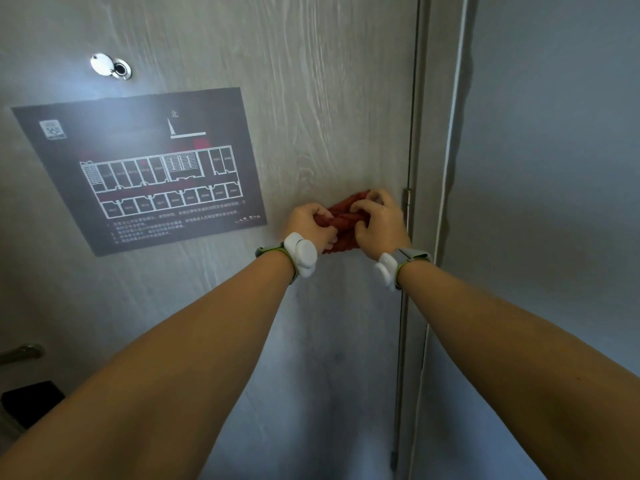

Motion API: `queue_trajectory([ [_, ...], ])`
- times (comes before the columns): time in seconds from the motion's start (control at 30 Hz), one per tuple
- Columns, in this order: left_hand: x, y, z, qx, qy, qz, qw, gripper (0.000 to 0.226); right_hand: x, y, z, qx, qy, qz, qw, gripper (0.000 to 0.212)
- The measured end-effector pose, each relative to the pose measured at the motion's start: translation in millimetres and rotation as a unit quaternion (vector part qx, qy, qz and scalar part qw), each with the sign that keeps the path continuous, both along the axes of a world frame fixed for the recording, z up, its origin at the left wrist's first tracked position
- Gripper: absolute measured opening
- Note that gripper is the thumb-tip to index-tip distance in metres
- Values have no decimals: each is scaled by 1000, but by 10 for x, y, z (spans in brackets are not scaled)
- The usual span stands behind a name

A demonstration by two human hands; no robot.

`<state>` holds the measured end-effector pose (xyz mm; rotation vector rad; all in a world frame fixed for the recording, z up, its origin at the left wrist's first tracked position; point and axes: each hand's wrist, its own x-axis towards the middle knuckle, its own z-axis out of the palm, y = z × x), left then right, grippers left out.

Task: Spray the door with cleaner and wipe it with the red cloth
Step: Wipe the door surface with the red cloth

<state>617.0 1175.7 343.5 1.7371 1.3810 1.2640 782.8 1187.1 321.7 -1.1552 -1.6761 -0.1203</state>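
Observation:
A grey wood-grain door (311,98) fills the view. The red cloth (341,220) is bunched up in front of the door near its hinge side, at mid height. My left hand (308,221) grips the cloth's left part with curled fingers. On the cloth's right part, my right hand (377,220) has its fingers curled into the fabric. Both wrists carry white bands. No spray bottle is in view.
A dark floor-plan sign (145,168) is stuck on the door to the left of the hands. A peephole (119,69) with an open cover sits above it. A hinge (408,199) and the door frame (440,168) lie right of the hands. A door handle (24,353) shows at lower left.

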Motion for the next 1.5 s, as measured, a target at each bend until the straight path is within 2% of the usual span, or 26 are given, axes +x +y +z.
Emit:
queue_trajectory([
  [0.13, 120, 68, 2, -8, 42, -6, 999, 16, 105, 34, -126, -6, 60, -34, 998, 31],
  [0.43, 428, 164, -196, -41, 131, -22, 990, 22, 299, -14, -497, -89, 182, -65, 977, 34],
  [0.9, 590, 277, -834, -68, 214, -44, 974, 23, 358, -136, -1216, -183, 266, -90, 942, 38],
  [1.17, 598, 314, -1384, -107, 254, -72, 958, 23, 300, -79, -1877, -245, 335, -120, 902, 34],
  [1.33, 565, 318, -1758, -134, 246, -82, 957, 22, 314, -28, -2372, -274, 363, -86, 887, 25],
  [1.5, 449, 271, -2201, -150, 210, -74, 963, 24, 264, -17, -2773, -277, 377, -53, 882, 32],
])
